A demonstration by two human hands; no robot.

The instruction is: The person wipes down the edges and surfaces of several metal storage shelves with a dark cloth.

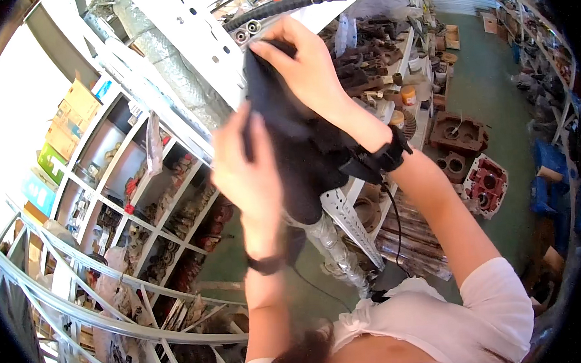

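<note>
A black cloth (287, 132) hangs in front of me from my raised hands. My right hand (308, 63) pinches its upper corner between thumb and fingers, close to a white perforated metal shelf upright (202, 42). Lower and to the left, my left hand (245, 169) grips the cloth's left edge; this hand is blurred. Just beyond my right fingertips are two round metal fittings (247, 32) on the shelf. Behind them lies a black ribbed hose (280, 8) with a metal end fitting. Black bands circle both wrists, and thin cables hang below.
Compartment shelving (141, 185) with machine parts stands at left, behind curved-looking metal rails (129, 326). Rusty parts (368, 62) crowd the right shelf. A brown housing (457, 134) and a red housing (488, 184) lie on the green floor. A foil-wrapped roll (331, 244) stands below the cloth.
</note>
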